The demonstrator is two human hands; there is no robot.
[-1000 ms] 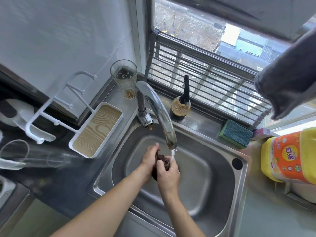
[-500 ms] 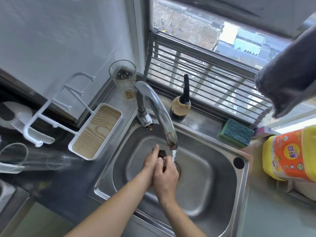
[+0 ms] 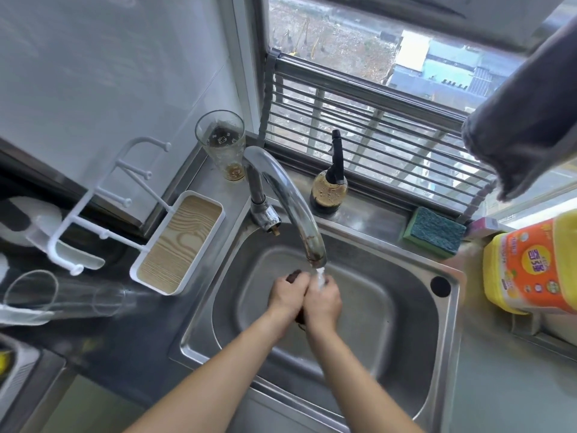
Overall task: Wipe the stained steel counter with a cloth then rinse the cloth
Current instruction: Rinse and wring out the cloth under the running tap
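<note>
A small dark brown cloth (image 3: pixel 293 275) is bunched between both hands over the steel sink (image 3: pixel 449 323); only a dark tip above the knuckles and a scrap below the palms show. My left hand (image 3: pixel 285 295) and my right hand (image 3: pixel 323 303) press together, fingers curled round the cloth. Water runs from the curved chrome tap (image 3: pixel 290 198) onto the hands. The steel counter (image 3: pixel 499 385) lies to the right of the sink.
A white rack with a wood-grain tray (image 3: pixel 178 242) stands left of the sink, with a glass (image 3: pixel 223 145) behind it. A dark bottle (image 3: pixel 329 185) and green sponge (image 3: pixel 434 231) sit on the ledge. A yellow detergent jug (image 3: pixel 530 270) stands right; a grey towel (image 3: pixel 524 126) hangs above.
Both hands have shifted slightly under the stream and closed tighter over the cloth, so less of it shows. The water keeps running.
</note>
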